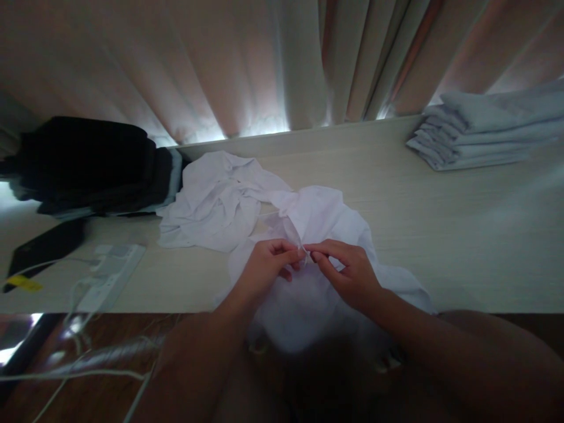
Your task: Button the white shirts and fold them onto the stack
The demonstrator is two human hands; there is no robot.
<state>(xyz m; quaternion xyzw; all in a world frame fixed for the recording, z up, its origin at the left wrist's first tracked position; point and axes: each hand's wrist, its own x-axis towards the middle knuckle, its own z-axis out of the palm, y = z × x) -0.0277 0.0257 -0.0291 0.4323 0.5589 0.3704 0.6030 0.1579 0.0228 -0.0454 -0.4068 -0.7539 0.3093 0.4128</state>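
**A:** Forearms come in from the bottom edge, over the dark wooden strip in front of the table (440,235). What are the hands doing?

**B:** Both meet at one spot on the white garment (326,223). The left hand (264,267) and the right hand (348,270) each have thumb and fingertips pinched shut on a small fold of the cloth, the two pinches almost touching. Whether it is a button or just a seam between them, I cannot tell.

**A:** And where does the garment lie?

**B:** Rumpled on the pale table, its near edge hanging over toward the person, the rest trailing back and left in loose heaps.

**A:** How would you expect it to handle?

**B:** Light, thin and limp, I would judge. It will sag and slide wherever it is not held, so a fingertip pinch on a hem, seam or placket seems the sure hold. Nothing fragile about it.

**A:** What else is there?

**B:** To the left, a white power strip (112,273) with cables (70,376) running off the edge, and a dark flat object with a yellow tag. Farther back, a stack of dark folded clothes (88,164) at left, a pile of folded white cloths (489,129) at right, and curtains (282,59) behind.
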